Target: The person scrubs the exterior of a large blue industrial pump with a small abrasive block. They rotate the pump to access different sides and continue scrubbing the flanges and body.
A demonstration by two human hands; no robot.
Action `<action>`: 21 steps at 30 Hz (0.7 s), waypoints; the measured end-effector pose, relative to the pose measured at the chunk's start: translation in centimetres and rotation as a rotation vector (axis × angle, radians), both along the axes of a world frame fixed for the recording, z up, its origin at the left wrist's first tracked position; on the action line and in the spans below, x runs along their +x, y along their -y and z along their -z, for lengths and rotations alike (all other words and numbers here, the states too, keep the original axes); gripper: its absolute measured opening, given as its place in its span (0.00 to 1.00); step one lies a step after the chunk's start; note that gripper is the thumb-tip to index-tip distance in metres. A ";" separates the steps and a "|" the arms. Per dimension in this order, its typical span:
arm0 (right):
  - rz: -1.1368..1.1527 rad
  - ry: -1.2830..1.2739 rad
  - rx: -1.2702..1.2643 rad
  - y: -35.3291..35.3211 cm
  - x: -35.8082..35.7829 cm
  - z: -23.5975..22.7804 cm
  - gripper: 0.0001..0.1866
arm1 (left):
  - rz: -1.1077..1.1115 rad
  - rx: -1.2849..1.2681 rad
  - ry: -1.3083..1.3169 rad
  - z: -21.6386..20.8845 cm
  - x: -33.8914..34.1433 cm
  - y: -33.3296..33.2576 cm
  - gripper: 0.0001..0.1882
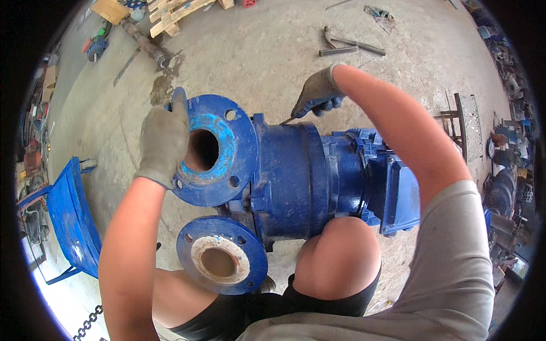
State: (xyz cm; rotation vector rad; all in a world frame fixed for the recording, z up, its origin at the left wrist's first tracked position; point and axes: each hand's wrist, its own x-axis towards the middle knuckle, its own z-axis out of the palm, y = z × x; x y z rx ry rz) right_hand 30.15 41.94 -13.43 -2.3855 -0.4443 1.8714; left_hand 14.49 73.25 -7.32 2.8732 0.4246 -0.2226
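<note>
In front of me lies a blue pump point(284, 176) with a motor at its right end. It has two round flanges, the upper flange point(243, 150) and the lower flange point(256, 258), each with bolt holes and an open bore. My left hand point(164, 136), in a grey glove, grips the outer left rim of the upper flange; its fingertips are partly hidden. Beyond the pump's far side, my gloved right hand point(319, 94) is closed around a thin dark metal tool point(288, 120), whose tip reaches the casing edge. The tool's exact kind cannot be made out.
A hammer point(358, 45) and a metal bar point(338, 52) lie on the concrete floor beyond. A blue wheelbarrow point(71, 210) stands at left, and a wooden pallet point(176, 14) at the back. Metal parts point(503, 193) line the right side. My bent knee point(341, 256) touches the pump.
</note>
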 end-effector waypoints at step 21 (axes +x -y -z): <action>-0.029 0.039 0.207 2.1 -1.6 -1.3 0.27 | 0.156 0.125 0.107 1.3 -0.4 -1.1 0.26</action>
